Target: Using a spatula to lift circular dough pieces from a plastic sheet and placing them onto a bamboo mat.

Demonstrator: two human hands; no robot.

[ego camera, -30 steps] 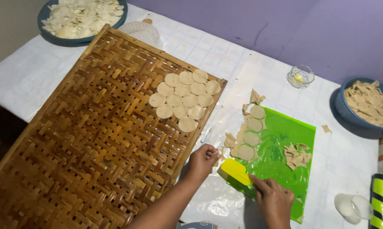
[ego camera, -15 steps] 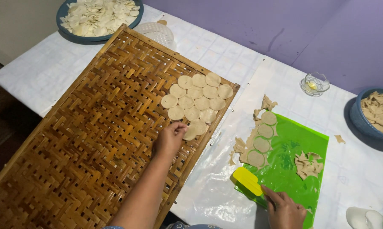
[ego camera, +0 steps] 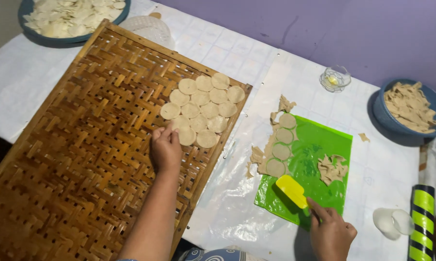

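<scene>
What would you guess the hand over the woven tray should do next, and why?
Probably draw the left hand back toward the green mat. Its fingers rest at the edge of the dough rounds on the woven tray, while four cut rounds lie in a row on the mat, beside the yellow scraper that the right hand holds.
</scene>
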